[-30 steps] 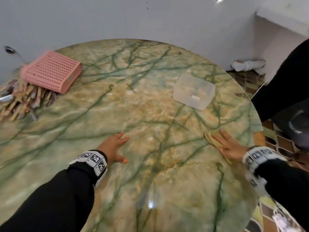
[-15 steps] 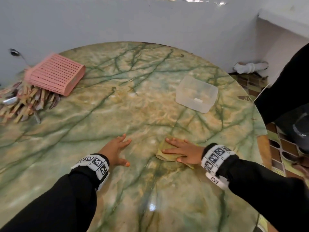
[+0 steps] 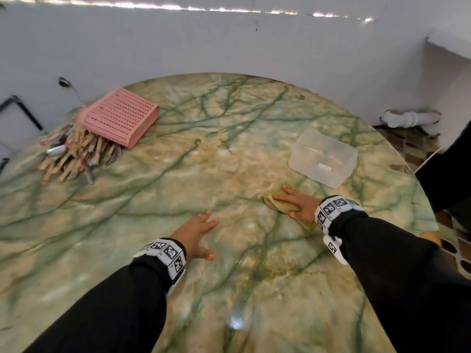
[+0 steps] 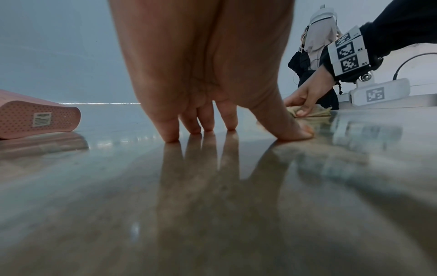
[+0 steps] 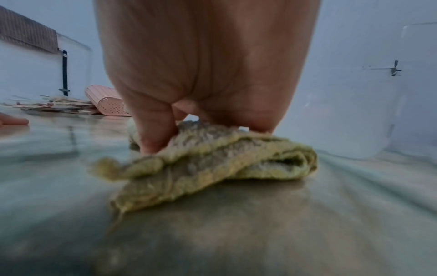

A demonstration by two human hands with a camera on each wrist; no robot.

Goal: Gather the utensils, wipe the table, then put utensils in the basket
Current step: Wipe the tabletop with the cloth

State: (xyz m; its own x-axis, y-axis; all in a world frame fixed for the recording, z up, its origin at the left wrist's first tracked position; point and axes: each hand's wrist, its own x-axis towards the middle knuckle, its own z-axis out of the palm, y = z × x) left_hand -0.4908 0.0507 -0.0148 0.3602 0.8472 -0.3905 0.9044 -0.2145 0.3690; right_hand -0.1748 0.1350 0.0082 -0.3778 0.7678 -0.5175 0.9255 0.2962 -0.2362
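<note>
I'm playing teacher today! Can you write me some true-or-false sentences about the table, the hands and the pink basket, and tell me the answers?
1. The right hand presses a cloth on the table. True.
2. The left hand holds a spoon. False: it rests flat on the table and holds nothing.
3. The basket stands upright, full of utensils. False: it lies tipped over, and the utensils are heaped on the table at its mouth.
4. A clear tub sits beyond the cloth. True.
</note>
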